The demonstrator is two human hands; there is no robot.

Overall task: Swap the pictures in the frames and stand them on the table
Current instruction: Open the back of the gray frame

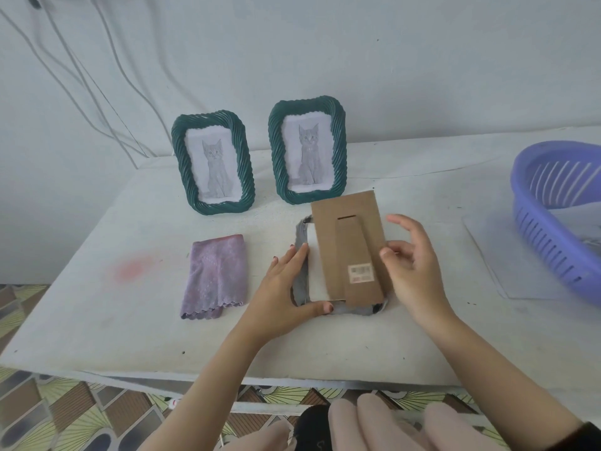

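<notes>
— Are you seeing any words or numbers?
— Only a small sticker (360, 273) sitting on the brown cardboard back (349, 242). Its print is looking too blurry, so I am reading nothing.

two dark green frames (213, 162), lilac cloth (214, 276), brown backing board (349, 247), purple basket (559, 209).

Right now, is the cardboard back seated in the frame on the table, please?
No. The back sits skewed over the face-down frame, white paper exposed beside it.
</notes>
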